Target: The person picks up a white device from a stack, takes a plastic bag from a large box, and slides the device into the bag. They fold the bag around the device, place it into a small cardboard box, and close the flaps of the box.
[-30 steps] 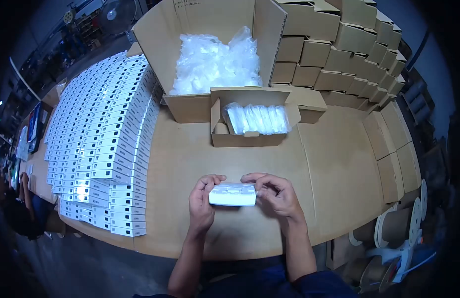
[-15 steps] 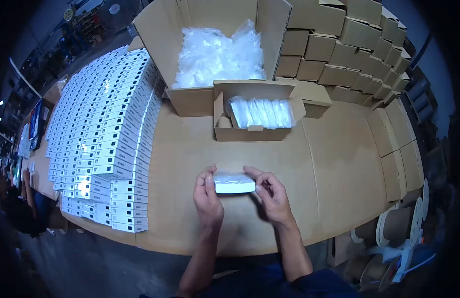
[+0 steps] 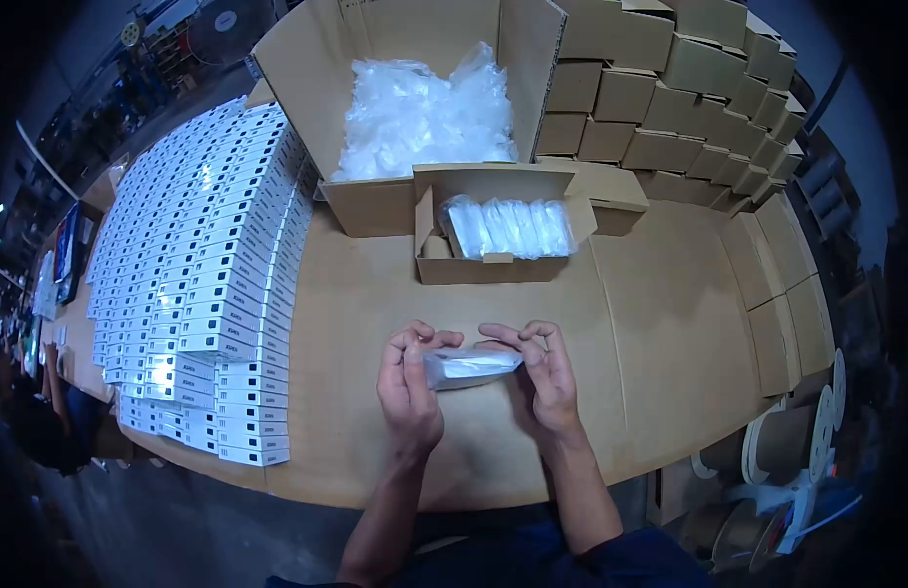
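A small white box in a clear plastic bag (image 3: 473, 367) is held just above the table in front of me. My left hand (image 3: 405, 387) grips its left end, thumb in front and fingers behind. At the other end, my right hand (image 3: 550, 382) has its thumb against the bag's edge, with the fingers curled behind. Beyond my hands stands a small open carton (image 3: 488, 270) holding a row of bagged white packets (image 3: 508, 227).
A large open carton (image 3: 375, 208) full of clear plastic bags (image 3: 424, 118) stands at the back. Stacked white boxes (image 3: 194, 284) cover the left side. Brown cartons (image 3: 660, 108) pile up at back right, with more along the right edge (image 3: 775, 343). Another person (image 3: 52, 402) is at far left.
The white box has tilted in my hands, and its plastic wrapping now covers the front face that showed bare before. My fingers have shifted along its ends. The view has moved slightly.
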Available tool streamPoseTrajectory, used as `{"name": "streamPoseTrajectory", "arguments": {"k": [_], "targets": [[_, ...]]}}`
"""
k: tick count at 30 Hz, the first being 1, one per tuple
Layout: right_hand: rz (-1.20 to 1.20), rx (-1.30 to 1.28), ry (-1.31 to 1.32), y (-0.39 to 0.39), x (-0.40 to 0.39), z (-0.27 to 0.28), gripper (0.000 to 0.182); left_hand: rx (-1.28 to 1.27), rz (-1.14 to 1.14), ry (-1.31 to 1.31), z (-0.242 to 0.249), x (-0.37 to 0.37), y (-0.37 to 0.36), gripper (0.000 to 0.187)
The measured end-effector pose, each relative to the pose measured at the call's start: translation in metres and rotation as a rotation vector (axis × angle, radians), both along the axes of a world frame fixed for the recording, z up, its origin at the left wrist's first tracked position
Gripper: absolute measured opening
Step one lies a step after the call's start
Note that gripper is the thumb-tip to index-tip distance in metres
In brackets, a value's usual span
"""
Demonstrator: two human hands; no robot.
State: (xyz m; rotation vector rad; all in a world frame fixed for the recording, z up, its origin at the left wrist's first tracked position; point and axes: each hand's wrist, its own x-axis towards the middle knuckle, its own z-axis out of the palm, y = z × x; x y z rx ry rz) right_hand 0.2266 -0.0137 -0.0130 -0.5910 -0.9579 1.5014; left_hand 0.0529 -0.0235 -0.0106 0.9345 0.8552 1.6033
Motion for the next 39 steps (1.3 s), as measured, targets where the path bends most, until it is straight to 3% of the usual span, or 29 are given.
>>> {"name": "streamPoseTrajectory", "arguments": {"k": [2,4,7,8,11,14,15,19,24,27,30,34,35,39], "targets": [[0.046,0.048,0.032,-0.002,-0.003,-0.009,0.063,-0.040,0.030,-0.124,-0.003,0.005,0.007,0.028],[-0.005,0.109,-0.072,-0.011,-0.012,-0.007,0.067,-0.026,0.081,-0.211,-0.004,0.008,0.012,0.030],[-0.021,-0.081,-0.291,-0.019,-0.009,-0.023,0.063,-0.002,0.050,-0.225,-0.008,0.002,0.013,0.029],[-0.047,-0.096,-0.232,-0.021,-0.007,-0.026,0.058,0.006,0.034,-0.216,-0.009,0.000,0.013,0.030],[-0.111,-0.102,-0.082,-0.020,-0.006,-0.012,0.046,-0.009,-0.017,0.114,0.003,-0.010,0.011,0.033],[-0.125,0.039,-0.098,-0.014,-0.001,-0.020,0.044,-0.089,-0.312,0.334,0.016,-0.010,-0.006,0.036],[-0.110,0.071,-0.138,-0.013,-0.003,-0.013,0.032,-0.119,-0.315,0.243,0.009,-0.007,-0.007,0.034],[-0.083,0.028,-0.247,-0.011,0.001,-0.008,0.017,-0.202,-0.284,0.024,-0.003,-0.005,-0.009,0.025],[-0.149,-0.038,-0.376,-0.015,-0.006,0.001,0.023,-0.326,-0.179,-0.138,-0.008,-0.002,-0.010,0.026],[-0.265,-0.162,-0.237,-0.019,-0.018,0.002,0.028,-0.325,-0.080,-0.038,-0.015,0.003,-0.008,0.024],[-0.401,0.113,-0.122,-0.019,-0.025,0.009,0.036,-0.344,-0.041,-0.089,-0.007,0.005,-0.006,0.028],[-0.063,0.416,-0.685,-0.010,0.007,0.015,0.034,-0.319,-0.041,-0.103,-0.004,0.007,-0.005,0.028],[-0.031,0.270,-0.757,-0.013,0.008,0.021,0.033,-0.307,-0.048,-0.100,-0.005,0.007,-0.005,0.029],[-0.053,0.257,-0.764,-0.005,0.011,0.025,0.034,-0.337,-0.071,-0.168,-0.008,0.005,-0.004,0.031]]}}
